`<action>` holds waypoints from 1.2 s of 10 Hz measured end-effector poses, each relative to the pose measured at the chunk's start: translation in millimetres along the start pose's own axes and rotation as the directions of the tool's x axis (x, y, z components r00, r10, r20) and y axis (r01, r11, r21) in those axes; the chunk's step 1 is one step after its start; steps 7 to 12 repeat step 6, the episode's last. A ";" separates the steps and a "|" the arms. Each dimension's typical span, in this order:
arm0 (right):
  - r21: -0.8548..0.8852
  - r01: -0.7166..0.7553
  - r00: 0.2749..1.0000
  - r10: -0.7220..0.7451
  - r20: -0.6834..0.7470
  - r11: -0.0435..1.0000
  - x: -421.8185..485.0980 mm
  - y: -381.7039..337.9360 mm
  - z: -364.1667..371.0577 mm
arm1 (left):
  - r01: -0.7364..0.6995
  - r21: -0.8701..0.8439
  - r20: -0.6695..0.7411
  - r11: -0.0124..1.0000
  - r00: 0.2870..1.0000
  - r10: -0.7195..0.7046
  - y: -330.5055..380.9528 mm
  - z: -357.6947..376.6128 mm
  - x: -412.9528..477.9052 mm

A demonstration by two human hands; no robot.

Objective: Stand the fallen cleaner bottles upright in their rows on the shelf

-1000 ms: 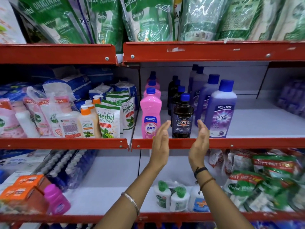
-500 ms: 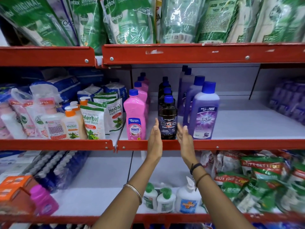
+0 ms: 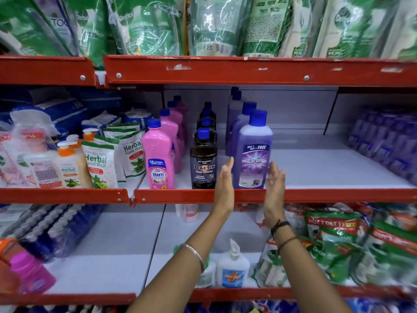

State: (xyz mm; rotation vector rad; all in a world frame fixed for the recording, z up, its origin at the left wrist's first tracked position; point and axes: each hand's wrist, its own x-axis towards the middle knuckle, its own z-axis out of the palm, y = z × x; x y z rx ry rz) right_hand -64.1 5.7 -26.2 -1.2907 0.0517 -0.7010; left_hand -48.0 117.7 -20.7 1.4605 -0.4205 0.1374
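Observation:
Three rows of cleaner bottles stand upright on the middle shelf (image 3: 338, 168): pink Shakti bottles (image 3: 158, 154), dark Bactin bottles (image 3: 203, 163) and purple Bactin bottles (image 3: 253, 152). My left hand (image 3: 224, 187) is flat and open at the left side of the front purple bottle. My right hand (image 3: 275, 186) is flat and open at that bottle's right side. Both palms face the bottle; whether they touch it is unclear. The hands cover the bottle's lower corners.
Herbal hand wash pouches (image 3: 99, 163) and pump bottles (image 3: 67, 166) fill the shelf to the left. Purple wrapped packs (image 3: 383, 143) sit far right. Green refill pouches (image 3: 146, 26) hang above. The lower shelf holds a white pump bottle (image 3: 232, 265) and green packets (image 3: 338, 240).
Both hands have moved right from either side of the front dark Bactin bottle to either side of the front purple bottle. The view has shifted right too.

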 end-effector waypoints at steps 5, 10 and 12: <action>-0.042 -0.076 0.994 0.079 0.075 0.996 -3.1 -30.0 -17.0 | -0.097 0.017 -0.098 0.995 0.990 0.098 13.6 8.7 -4.5; -0.054 0.105 0.991 -0.100 0.086 0.993 -2.4 -62.3 -3.7 | -0.324 0.055 -0.134 0.945 0.935 0.328 43.9 -5.9 -2.7; -0.054 0.105 0.991 -0.100 0.086 0.993 -2.4 -62.3 -3.7 | -0.324 0.055 -0.134 0.945 0.935 0.328 43.9 -5.9 -2.7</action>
